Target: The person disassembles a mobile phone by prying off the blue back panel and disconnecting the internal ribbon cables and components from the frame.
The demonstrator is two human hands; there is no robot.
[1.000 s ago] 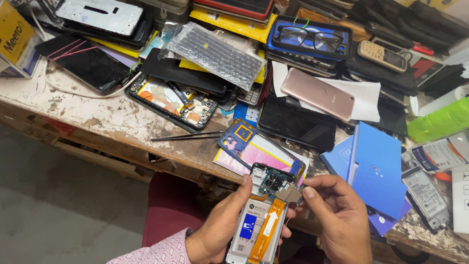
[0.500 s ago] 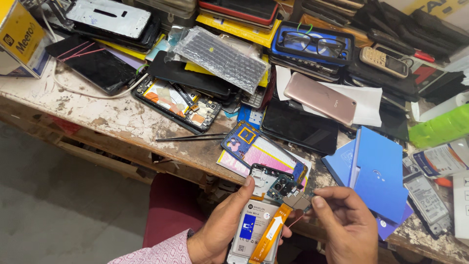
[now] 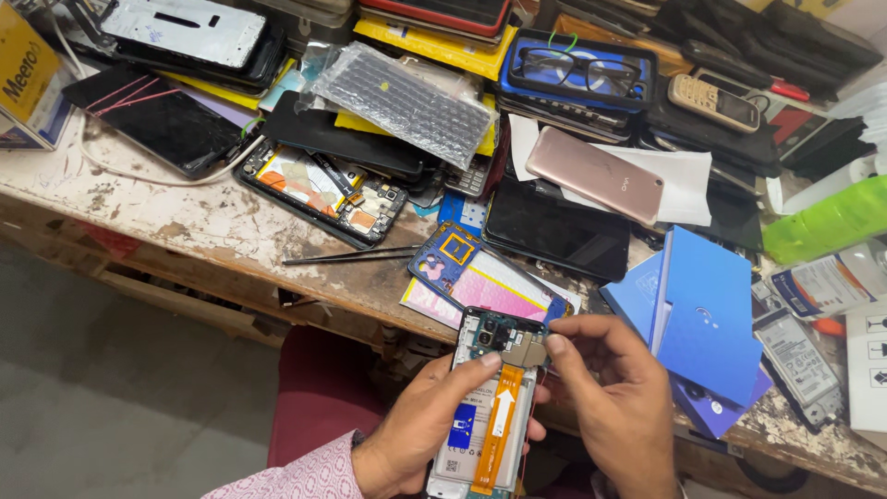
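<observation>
An opened phone (image 3: 488, 407) with its back removed shows a white battery, an orange flex cable and a circuit board at the top. My left hand (image 3: 425, 434) cradles it from below, thumb resting near the board. My right hand (image 3: 614, 397) pinches a small metal shield plate (image 3: 527, 351) at the top of the phone between thumb and forefinger. Both hands are held in front of the worn workbench edge (image 3: 231, 249).
The bench is piled with phone parts: a blue back frame (image 3: 462, 263), tweezers (image 3: 351, 256), an open phone chassis (image 3: 323, 189), a rose-gold phone (image 3: 596, 176), glasses in a blue case (image 3: 573, 66), blue boxes (image 3: 707, 319), a green bottle (image 3: 822, 226). A red stool (image 3: 314, 397) sits below.
My right hand, which had drawn back slightly lower right, has come back up to the top of the phone and now pinches the metal plate. The view shifted slightly.
</observation>
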